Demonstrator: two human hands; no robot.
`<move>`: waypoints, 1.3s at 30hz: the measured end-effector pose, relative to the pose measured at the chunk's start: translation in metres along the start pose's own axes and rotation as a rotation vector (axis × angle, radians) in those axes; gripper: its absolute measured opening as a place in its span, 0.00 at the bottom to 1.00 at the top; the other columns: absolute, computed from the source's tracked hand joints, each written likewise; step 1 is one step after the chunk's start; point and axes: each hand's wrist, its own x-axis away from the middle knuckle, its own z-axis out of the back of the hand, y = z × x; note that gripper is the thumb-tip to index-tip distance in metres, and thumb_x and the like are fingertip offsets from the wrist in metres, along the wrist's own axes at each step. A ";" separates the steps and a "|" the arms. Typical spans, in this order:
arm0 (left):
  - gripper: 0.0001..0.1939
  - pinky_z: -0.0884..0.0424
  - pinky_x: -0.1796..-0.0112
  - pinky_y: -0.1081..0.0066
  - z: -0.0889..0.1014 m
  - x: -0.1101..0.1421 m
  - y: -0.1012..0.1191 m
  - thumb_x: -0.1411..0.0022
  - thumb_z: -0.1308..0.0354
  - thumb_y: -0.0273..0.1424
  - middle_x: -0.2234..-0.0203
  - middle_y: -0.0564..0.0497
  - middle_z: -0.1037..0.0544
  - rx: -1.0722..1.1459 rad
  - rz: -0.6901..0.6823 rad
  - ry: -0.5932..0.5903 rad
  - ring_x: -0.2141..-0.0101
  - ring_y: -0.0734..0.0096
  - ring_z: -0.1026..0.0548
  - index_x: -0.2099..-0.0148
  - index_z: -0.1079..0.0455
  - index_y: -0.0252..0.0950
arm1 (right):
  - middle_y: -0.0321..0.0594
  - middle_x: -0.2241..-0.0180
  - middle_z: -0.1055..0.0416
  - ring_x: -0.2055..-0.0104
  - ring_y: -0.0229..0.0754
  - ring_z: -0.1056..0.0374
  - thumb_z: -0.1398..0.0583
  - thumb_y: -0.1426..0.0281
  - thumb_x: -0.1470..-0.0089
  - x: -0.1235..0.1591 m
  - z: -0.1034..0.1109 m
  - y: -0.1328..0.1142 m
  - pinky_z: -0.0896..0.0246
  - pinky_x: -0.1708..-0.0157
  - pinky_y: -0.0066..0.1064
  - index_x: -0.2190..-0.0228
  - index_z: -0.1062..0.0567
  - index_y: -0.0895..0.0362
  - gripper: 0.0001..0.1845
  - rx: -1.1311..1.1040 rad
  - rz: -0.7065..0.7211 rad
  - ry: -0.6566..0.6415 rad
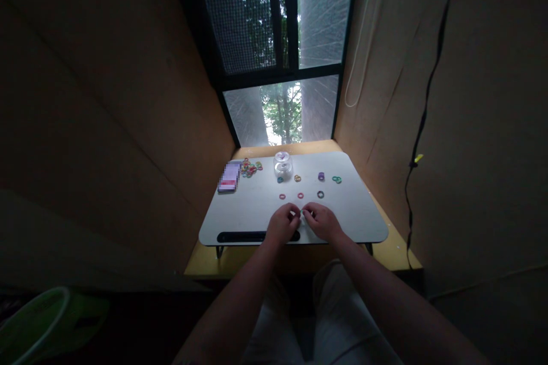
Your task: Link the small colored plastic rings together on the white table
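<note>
Over the near part of the white folding table [355,211], my left hand [283,223] and my right hand [322,221] almost meet, fingertips pinched. A small green ring, like a hair tie, [301,212] shows between them, partly hidden by the fingers. Just beyond lie a pink ring [282,197], a red ring [300,195] and a dark ring [321,194]. Farther back sit small groups of blue rings [280,179], yellow-orange rings [297,178], purple rings [321,176] and green rings [337,179].
A clear plastic jar [282,162] stands at the back, behind the blue rings. Left of it is a mixed pile of coloured rings [248,169] beside a phone [230,177]. A black slot [242,236] runs along the near edge. Walls flank both sides; a green basket [55,325] is lower left.
</note>
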 end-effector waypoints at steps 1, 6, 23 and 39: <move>0.06 0.37 0.68 0.75 0.000 0.000 0.000 0.46 0.46 0.26 0.74 0.56 0.28 -0.003 -0.008 -0.004 0.73 0.77 0.31 0.65 0.32 0.38 | 0.35 0.73 0.29 0.71 0.37 0.36 0.46 0.68 0.45 0.000 0.000 0.000 0.47 0.70 0.26 0.71 0.27 0.55 0.09 0.010 -0.005 0.005; 0.04 0.39 0.71 0.75 -0.002 0.000 -0.002 0.45 0.45 0.30 0.77 0.56 0.28 -0.034 -0.004 -0.017 0.76 0.77 0.32 0.65 0.32 0.38 | 0.35 0.74 0.30 0.72 0.37 0.37 0.45 0.69 0.46 0.001 -0.001 -0.001 0.48 0.70 0.27 0.72 0.28 0.55 0.07 0.031 -0.006 0.020; 0.05 0.39 0.71 0.75 -0.002 0.000 -0.001 0.43 0.46 0.32 0.77 0.56 0.28 -0.041 0.015 -0.003 0.76 0.77 0.32 0.64 0.31 0.37 | 0.37 0.74 0.30 0.72 0.37 0.38 0.46 0.69 0.46 0.000 -0.002 0.000 0.50 0.70 0.27 0.74 0.28 0.56 0.09 0.071 0.002 0.006; 0.04 0.39 0.71 0.75 -0.002 0.000 0.000 0.44 0.45 0.31 0.76 0.56 0.27 -0.047 0.022 -0.002 0.76 0.78 0.32 0.65 0.32 0.37 | 0.36 0.71 0.28 0.69 0.37 0.35 0.44 0.70 0.48 0.002 -0.001 0.000 0.45 0.68 0.27 0.70 0.27 0.54 0.06 0.016 0.017 -0.004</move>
